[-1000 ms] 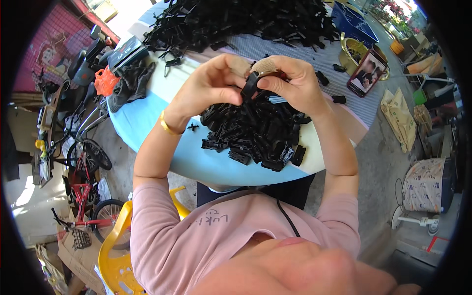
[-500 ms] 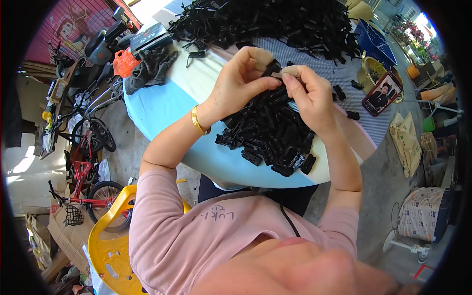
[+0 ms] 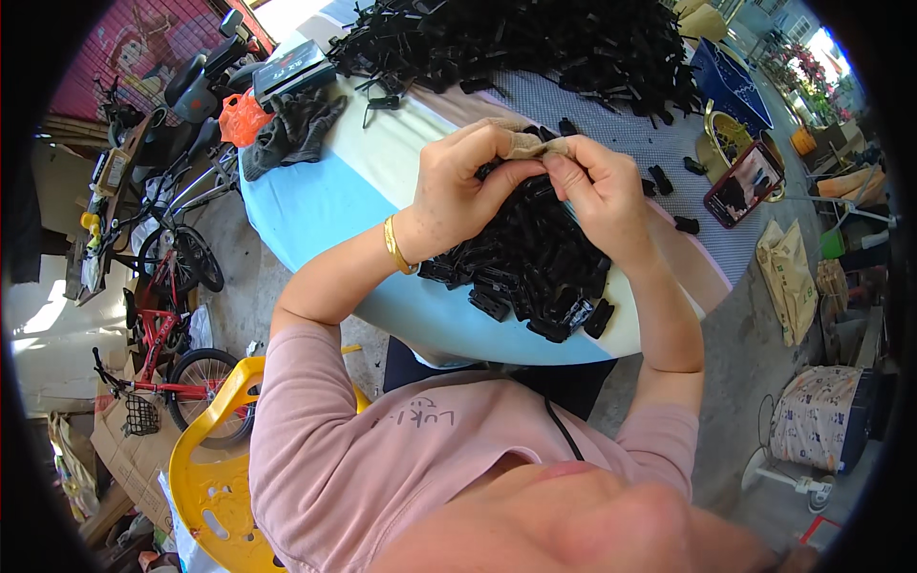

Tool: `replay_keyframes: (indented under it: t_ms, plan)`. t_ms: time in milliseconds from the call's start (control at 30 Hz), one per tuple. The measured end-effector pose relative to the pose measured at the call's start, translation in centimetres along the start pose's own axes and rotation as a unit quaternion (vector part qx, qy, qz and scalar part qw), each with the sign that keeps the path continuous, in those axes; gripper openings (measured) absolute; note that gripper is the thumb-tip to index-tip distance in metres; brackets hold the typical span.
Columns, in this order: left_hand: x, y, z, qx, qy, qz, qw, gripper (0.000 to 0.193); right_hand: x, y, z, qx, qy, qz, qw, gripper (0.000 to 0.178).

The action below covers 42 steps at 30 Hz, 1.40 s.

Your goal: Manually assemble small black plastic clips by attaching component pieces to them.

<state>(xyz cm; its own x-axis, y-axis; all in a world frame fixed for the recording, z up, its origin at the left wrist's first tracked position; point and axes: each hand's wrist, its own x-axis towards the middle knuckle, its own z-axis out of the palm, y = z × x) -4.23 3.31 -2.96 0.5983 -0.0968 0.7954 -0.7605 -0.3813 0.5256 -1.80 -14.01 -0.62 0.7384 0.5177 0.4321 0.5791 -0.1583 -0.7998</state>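
Above a pile of small black plastic parts (image 3: 535,258), my two hands meet fingertip to fingertip. My left hand (image 3: 454,186) has its thumb and index finger pinched together, with a tan wrap around a fingertip and a gold bangle at the wrist. Thumb and bent fingers of my right hand (image 3: 597,191) press in from the other side. Whatever lies between the fingertips is too small and covered to name. The pile rests near the front edge of a table with a striped cloth (image 3: 315,210). Farther back is a much larger heap of black parts (image 3: 516,48).
To the right, a phone (image 3: 743,186) leans against a gold pot (image 3: 712,143), near a blue crate (image 3: 731,86). A dark cloth (image 3: 296,134), an orange bag (image 3: 244,121) and a box (image 3: 291,72) lie at the far left. A yellow chair (image 3: 215,477) stands beside me.
My left hand has turned and lowered slightly, its raised fingers now curled down toward the right hand's fingertips. The right hand has barely shifted. The picture on the phone has changed.
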Motion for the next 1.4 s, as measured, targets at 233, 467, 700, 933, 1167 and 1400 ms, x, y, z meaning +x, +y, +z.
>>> replay_keyframes:
  t_ms: [233, 467, 700, 933, 1167, 1400]
  plan:
    - [0.5, 0.0, 0.7, 0.018, -0.026, -0.033, 0.999, 0.027, 4.0, 4.7, -5.3, -0.141, 0.012, 0.044, 0.989, 0.018]
    - [0.3, -1.1, 1.1, 0.076, -0.141, 0.081, 0.984, 0.024, 6.6, 16.8, -9.1, -0.55, 0.122, 0.086, 0.822, 0.018]
    - [0.1, -2.1, 0.4, -0.136, -0.052, -0.166, 0.975, 0.024, 6.6, 16.9, -8.5, -0.533, 0.076, 0.121, 0.834, 0.017]
    - [1.3, -3.6, -0.4, -0.431, -0.015, -0.364, 0.825, 0.047, 5.4, 7.9, -6.4, -0.019, 0.018, 0.189, 0.982, 0.027]
    - [1.1, -4.2, -0.2, -0.546, -0.07, -0.362, 0.752, 0.05, 3.1, 4.2, -1.3, 0.08, -0.019, 0.094, 0.992, 0.013]
    - [1.2, -3.1, -0.4, -0.509, -0.042, -0.319, 0.799, 0.043, 1.9, 2.7, -0.2, -0.031, -0.015, 0.02, 0.999, 0.009]
